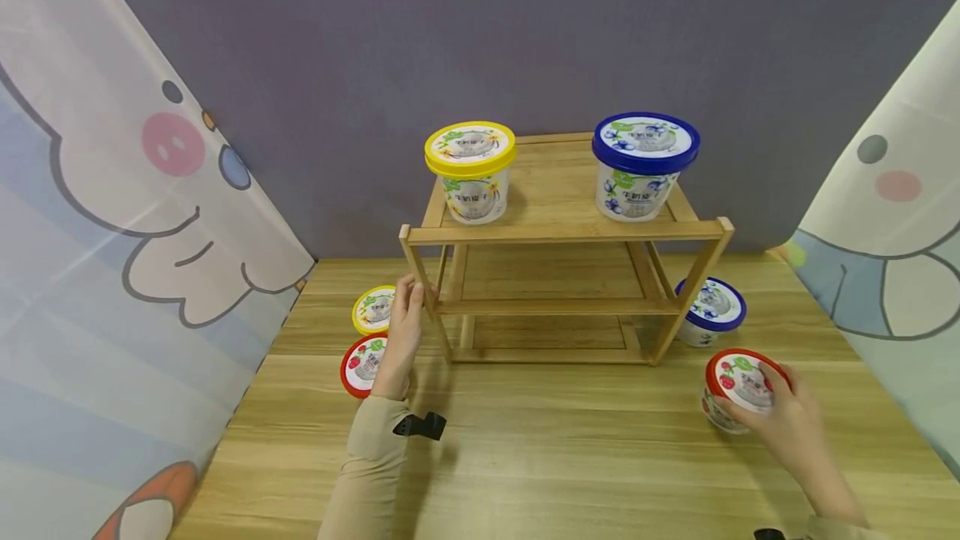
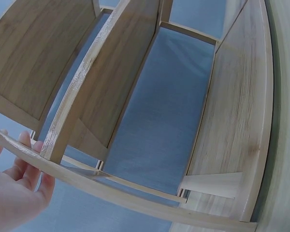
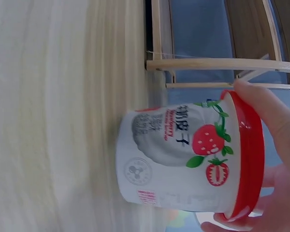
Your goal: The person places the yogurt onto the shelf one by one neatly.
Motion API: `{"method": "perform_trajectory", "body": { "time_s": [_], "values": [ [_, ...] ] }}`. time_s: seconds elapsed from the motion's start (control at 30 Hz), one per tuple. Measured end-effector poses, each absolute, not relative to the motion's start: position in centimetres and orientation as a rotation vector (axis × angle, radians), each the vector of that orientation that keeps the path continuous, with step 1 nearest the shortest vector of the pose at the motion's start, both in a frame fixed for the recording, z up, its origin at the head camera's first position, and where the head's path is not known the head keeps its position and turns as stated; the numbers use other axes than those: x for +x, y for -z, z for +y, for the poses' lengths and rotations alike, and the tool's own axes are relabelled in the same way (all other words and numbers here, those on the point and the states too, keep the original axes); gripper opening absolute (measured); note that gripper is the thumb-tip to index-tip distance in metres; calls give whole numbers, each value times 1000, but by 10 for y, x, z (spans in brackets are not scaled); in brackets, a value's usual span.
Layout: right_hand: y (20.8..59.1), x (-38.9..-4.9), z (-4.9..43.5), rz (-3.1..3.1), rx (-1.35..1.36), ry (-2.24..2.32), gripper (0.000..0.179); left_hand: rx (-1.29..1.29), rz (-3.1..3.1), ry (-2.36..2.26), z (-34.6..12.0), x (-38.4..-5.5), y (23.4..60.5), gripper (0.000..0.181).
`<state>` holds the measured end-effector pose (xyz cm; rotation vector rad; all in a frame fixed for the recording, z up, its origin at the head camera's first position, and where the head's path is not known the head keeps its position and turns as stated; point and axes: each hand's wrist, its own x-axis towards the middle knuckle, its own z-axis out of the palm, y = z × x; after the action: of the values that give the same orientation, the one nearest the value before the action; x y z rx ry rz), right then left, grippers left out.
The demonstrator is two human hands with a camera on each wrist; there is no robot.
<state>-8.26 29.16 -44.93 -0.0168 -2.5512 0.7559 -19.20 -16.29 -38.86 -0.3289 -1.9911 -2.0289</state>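
My right hand (image 1: pixel 795 432) grips a strawberry yogurt tub (image 3: pixel 183 154) by its red lid, from the right side. Thumb and fingers spread round the lid's rim, and the tub's base is close over the tabletop. At the left front post of a three-tier wooden shelf (image 1: pixel 562 232), my left hand (image 1: pixel 405 327) holds the upright. In the left wrist view its fingers (image 2: pixel 31 171) reach behind the post. Beside that hand are a yellow-lidded tub (image 1: pixel 371 309) and a red-lidded tub (image 1: pixel 365 365), both partly covered by the hand and wrist.
On the top shelf stand a yellow-lidded tub (image 1: pixel 472 173) at left and a blue-lidded tub (image 1: pixel 643 165) at right. Another blue-lidded tub (image 1: pixel 716 311) is on the table (image 1: pixel 555 457) by the shelf's right leg. A grey wall (image 1: pixel 480 32) rises behind; patterned curtains flank both sides.
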Motion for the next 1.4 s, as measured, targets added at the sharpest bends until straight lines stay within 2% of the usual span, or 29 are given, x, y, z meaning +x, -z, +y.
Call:
{"method": "perform_trajectory", "body": {
  "time_s": [0.13, 0.47, 0.87, 1.4],
  "values": [
    [451, -82, 288, -2517, -61, -736, 78, -294, -2003, 2036, -162, -191, 386, 23],
    [455, -81, 281, -2533, -151, -821, 75, -275, -2026, 2010, -156, -178, 368, 27],
    [459, -74, 271, -2472, -455, -1198, 91, -302, -2023, 2009, -156, -179, 366, 24],
    [466, -73, 270, -2458, -631, -1273, 93, -272, -2023, 2010, -155, -178, 367, 25]
  ]
}}
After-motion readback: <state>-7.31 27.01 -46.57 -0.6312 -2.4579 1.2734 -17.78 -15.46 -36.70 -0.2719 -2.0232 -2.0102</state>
